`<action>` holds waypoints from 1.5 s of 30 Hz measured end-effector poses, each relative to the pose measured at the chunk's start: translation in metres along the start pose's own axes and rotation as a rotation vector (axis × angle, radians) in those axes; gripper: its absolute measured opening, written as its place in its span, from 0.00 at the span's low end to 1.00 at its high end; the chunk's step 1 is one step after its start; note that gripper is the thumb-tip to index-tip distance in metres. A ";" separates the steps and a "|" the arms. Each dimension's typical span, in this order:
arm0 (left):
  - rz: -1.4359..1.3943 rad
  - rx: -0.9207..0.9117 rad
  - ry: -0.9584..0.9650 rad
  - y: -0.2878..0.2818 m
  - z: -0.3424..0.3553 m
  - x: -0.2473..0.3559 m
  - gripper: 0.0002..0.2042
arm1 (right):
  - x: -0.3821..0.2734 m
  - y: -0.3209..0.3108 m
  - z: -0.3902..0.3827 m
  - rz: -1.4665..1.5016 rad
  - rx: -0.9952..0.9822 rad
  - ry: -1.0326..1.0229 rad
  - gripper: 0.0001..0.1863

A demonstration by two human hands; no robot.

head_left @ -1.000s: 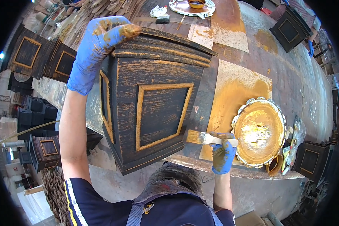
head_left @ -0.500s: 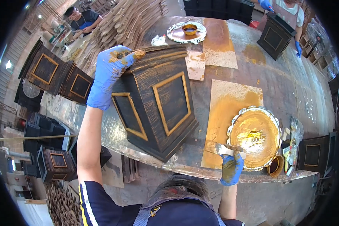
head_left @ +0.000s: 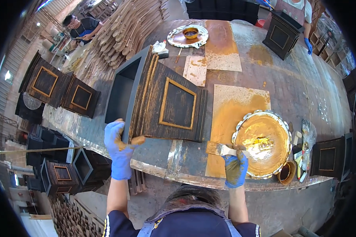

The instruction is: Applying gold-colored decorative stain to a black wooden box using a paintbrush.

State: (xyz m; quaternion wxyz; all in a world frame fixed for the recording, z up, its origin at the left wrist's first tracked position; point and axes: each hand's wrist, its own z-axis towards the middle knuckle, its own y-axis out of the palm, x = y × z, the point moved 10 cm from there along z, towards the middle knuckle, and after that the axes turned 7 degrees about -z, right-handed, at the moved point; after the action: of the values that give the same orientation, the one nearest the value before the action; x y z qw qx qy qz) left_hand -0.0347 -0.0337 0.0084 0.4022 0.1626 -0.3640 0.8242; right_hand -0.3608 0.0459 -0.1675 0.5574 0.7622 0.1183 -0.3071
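Observation:
A dark, tapered wooden box [head_left: 174,103] with gold-edged raised panels lies on its side on the worktable, its hollow mouth facing left. My left hand [head_left: 120,144], in a paint-stained blue glove, grips the rim at the near corner of that mouth. In my right hand [head_left: 236,166], also gloved, is a flat paintbrush [head_left: 214,148] with brown-stained bristles pointing left. The brush is near a round tray [head_left: 279,132] with a scalloped white rim and wet gold paint inside. Beneath the tray lies a paint-smeared board [head_left: 221,118].
A small cup [head_left: 287,172] of dark liquid stands right of the tray. Beyond the box are a second round tray [head_left: 178,37] with a bowl [head_left: 190,33]. Finished-looking boxes [head_left: 80,94] stand at left. A co-worker's gloved hand [head_left: 308,46] is beside another box [head_left: 283,35].
The box has tipped from standing onto its side, its open end now facing left. My left hand has come down nearer me along its rim. The brush has shifted slightly left.

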 end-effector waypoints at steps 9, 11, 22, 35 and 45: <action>0.061 -0.078 0.032 -0.020 -0.035 0.024 0.30 | 0.010 0.020 0.028 0.252 -0.043 0.024 0.12; 0.056 -0.071 0.016 -0.027 -0.044 0.026 0.30 | 0.008 0.022 0.047 0.288 -0.013 -0.031 0.13; 0.059 -0.087 -0.042 -0.043 -0.072 0.018 0.32 | -0.001 0.049 0.038 -0.482 -0.022 -0.261 0.10; 0.100 -0.089 -0.020 -0.053 -0.082 0.009 0.29 | 0.011 0.081 0.040 -0.679 -0.090 -0.162 0.07; 0.084 -0.060 -0.057 -0.059 -0.089 0.000 0.29 | 0.010 0.083 0.041 -0.713 -0.076 -0.186 0.09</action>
State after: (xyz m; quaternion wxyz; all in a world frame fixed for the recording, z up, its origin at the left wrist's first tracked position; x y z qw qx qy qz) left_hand 0.0137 0.0561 -0.0242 0.3615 0.1585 -0.4065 0.8240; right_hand -0.3235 -0.0229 -0.1172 0.4517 0.6206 0.3366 -0.5455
